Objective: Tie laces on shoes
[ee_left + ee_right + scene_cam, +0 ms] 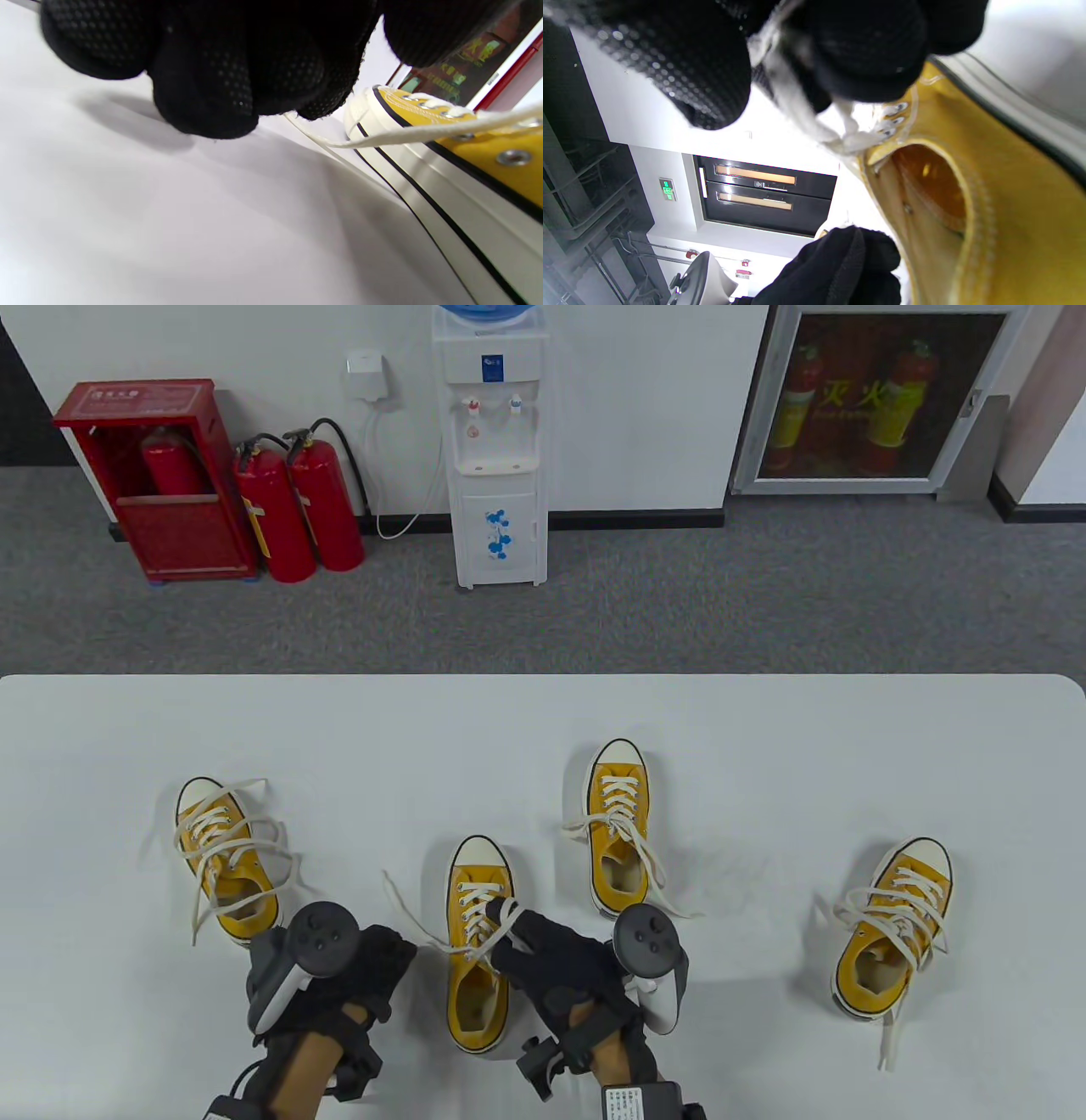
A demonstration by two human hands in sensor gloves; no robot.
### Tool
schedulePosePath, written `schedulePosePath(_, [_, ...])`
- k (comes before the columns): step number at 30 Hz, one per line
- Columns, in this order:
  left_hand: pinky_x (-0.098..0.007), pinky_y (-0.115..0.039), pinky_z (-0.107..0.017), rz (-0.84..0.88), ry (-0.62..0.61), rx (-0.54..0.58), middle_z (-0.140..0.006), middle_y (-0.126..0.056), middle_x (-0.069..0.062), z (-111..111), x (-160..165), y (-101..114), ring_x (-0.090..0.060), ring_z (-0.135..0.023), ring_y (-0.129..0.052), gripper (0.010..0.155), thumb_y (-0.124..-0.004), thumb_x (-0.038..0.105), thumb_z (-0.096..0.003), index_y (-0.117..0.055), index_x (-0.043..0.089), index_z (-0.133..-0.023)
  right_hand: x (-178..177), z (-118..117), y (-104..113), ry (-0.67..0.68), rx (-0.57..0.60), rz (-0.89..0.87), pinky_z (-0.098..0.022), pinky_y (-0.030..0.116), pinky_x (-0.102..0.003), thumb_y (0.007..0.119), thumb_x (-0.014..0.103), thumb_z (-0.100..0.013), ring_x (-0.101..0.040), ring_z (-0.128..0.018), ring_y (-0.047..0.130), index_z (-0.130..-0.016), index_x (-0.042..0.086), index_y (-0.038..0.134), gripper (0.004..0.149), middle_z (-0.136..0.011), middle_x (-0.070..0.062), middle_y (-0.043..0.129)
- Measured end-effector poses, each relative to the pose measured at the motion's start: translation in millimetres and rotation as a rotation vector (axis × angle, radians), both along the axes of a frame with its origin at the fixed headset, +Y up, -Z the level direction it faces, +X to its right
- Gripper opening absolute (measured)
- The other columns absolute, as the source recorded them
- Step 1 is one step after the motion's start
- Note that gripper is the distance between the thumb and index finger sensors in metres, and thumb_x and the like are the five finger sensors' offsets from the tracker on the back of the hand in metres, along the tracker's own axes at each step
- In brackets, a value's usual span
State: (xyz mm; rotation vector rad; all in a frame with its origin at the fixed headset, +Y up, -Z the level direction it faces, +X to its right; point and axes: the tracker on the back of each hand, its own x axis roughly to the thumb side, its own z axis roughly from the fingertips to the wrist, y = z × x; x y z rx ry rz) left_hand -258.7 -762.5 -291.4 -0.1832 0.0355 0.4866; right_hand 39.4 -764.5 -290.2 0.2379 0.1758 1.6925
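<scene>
Standing at the near edge of the desk (102, 746), I saw the two gloved hands working either side of the nearest shoe (478, 950), a yellow canvas low-top with a white toe cap, lying just in front of the person. The right hand (551, 959) had its fingers curled round one white lace (501, 920) above the eyelets, pinching it close to the tongue; the right wrist view showed the lace bunched between the fingertips (865, 63) over the open mouth of the shoe. The left hand (356, 976) sat low by the shoe's left side, fingers curled, and the left wrist view showed the other lace end (424, 133) running taut from the shoe towards those fingers, so it seemed to be held, though the pinch itself was hidden.

The laces looked flat, soft and limp, light enough to flop wherever they were let go, and a little slippery in knitted gloves, so I judged they wanted gripping near the shoe, not at the tips. The shoe itself seemed light and liable to slide if both ends were pulled unevenly.

Further off lay three more yellow shoes: one to the left (227, 861), one beyond the middle (618, 827), one to the right (891, 929), all with loose laces
</scene>
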Motion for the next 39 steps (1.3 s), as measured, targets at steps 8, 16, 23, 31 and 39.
schedulePosePath(8, [-0.055, -0.083, -0.049, 0.193, 0.08, 0.102, -0.072, -0.1, -0.002, 3.3, -7.7, 3.3, -0.028, -0.047, -0.107, 0.055, -0.073, 0.06, -0.0475, -0.087, 0.027, -0.09, -1.1, 0.7, -1.9, -0.046, 0.036, 0.147, -0.066, 0.059, -0.063, 0.083, 0.023, -0.042, -0.023, -0.064, 0.093, -0.095, 0.017, 0.074, 0.054, -0.079, 0.0, 0.086])
schedulePosePath(16, [-0.058, -0.076, -0.06, 0.351, 0.043, 0.208, -0.09, -0.091, 0.0, 9.9, 4.2, 10.4, -0.028, -0.066, -0.102, 0.057, -0.073, 0.059, -0.0481, -0.076, 0.032, -0.098, -11.3, 6.2, 3.8, 0.004, 0.101, 0.215, -0.063, 0.061, -0.061, 0.08, 0.013, -0.042, -0.026, -0.061, 0.09, -0.094, 0.019, 0.076, 0.053, -0.086, -0.005, 0.079])
schedulePosePath(23, [-0.06, -0.071, -0.067, 0.439, -0.08, 0.241, -0.102, -0.081, 0.001, 17.2, 24.0, 18.5, -0.027, -0.076, -0.096, 0.058, -0.074, 0.06, -0.0482, -0.071, 0.036, -0.101, -25.1, 16.1, 12.2, 0.036, 0.236, 0.367, -0.064, 0.059, -0.06, 0.079, 0.012, -0.042, -0.026, -0.06, 0.088, -0.092, 0.021, 0.08, 0.051, -0.091, -0.006, 0.074])
schedulePosePath(31, [-0.062, -0.066, -0.07, 0.44, -0.217, 0.174, -0.109, -0.074, -0.001, 18.7, 41.7, 12.9, -0.03, -0.084, -0.091, 0.061, -0.074, 0.063, -0.0473, -0.069, 0.039, -0.103, -35.5, 23.7, 16.6, 0.062, 0.335, 0.506, -0.066, 0.058, -0.059, 0.079, 0.013, -0.043, -0.025, -0.061, 0.087, -0.092, 0.022, 0.082, 0.05, -0.095, -0.005, 0.071])
schedulePosePath(39, [-0.06, -0.07, -0.069, 0.402, -0.142, 0.217, -0.102, -0.085, 0.003, 21.4, 46.5, 9.3, -0.027, -0.082, -0.095, 0.047, -0.08, 0.054, -0.0474, -0.087, 0.038, -0.091, -33.9, 24.0, 18.5, 0.046, 0.384, 0.583, -0.066, 0.058, -0.059, 0.079, 0.012, -0.042, -0.025, -0.061, 0.087, -0.089, 0.018, 0.086, 0.047, -0.097, -0.005, 0.068])
